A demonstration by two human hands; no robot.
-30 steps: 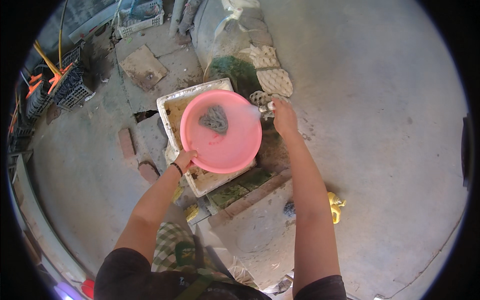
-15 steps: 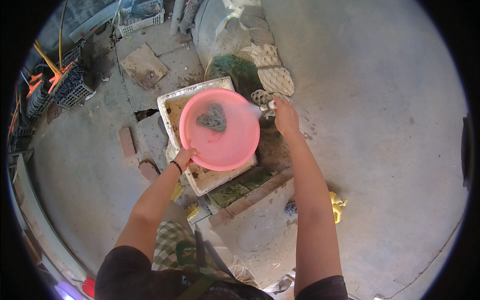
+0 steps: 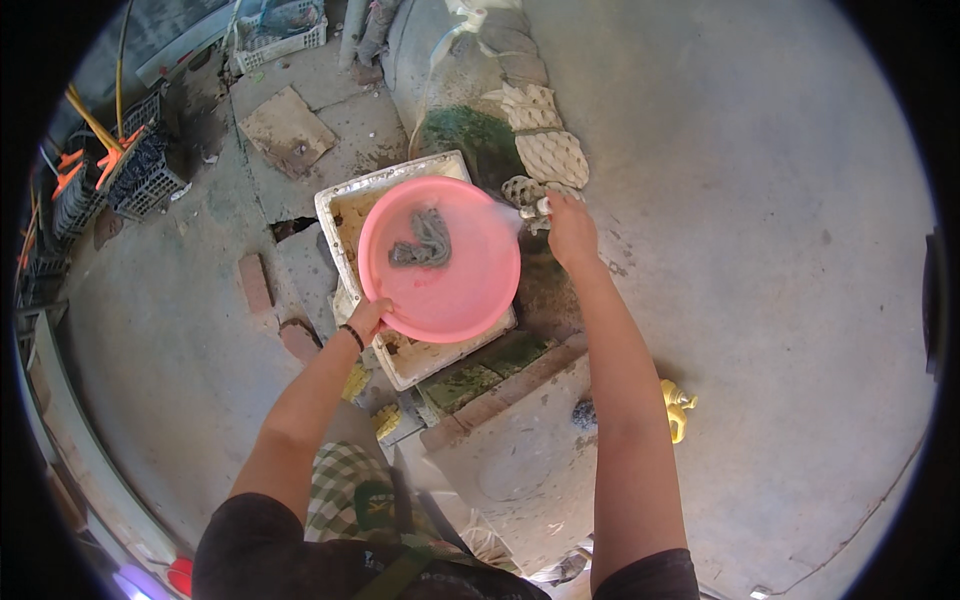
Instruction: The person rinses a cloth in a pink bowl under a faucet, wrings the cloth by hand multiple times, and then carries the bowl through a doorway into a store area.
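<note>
My left hand (image 3: 368, 318) grips the near left rim of a round pink basin (image 3: 450, 305), thumb over the edge. The basin rests over a worn white foam box (image 3: 335, 225), whose rim shows around it. In the basin lies a wet, crumpled grey cloth (image 3: 428, 245). At the basin's right edge, my right hand (image 3: 572, 230) is closed on a small metal tap with a pale handle (image 3: 537, 210). A misty spray of water (image 3: 495, 215) comes from the tap into the basin. My right fingers are partly hidden behind the hand.
Beyond the tap runs a lumpy, pale wrapped bundle (image 3: 552, 155). A stone slab (image 3: 520, 480) lies near me, with a yellow bottle (image 3: 678, 405) right of my forearm. Loose bricks (image 3: 255, 283) lie left of the box. Dark crates (image 3: 150, 185) with orange-headed brooms stand far left.
The grey cloth in the basin has shifted and spread into a bent, longer shape. Both hands and the basin stay almost where they were, and water still sprays.
</note>
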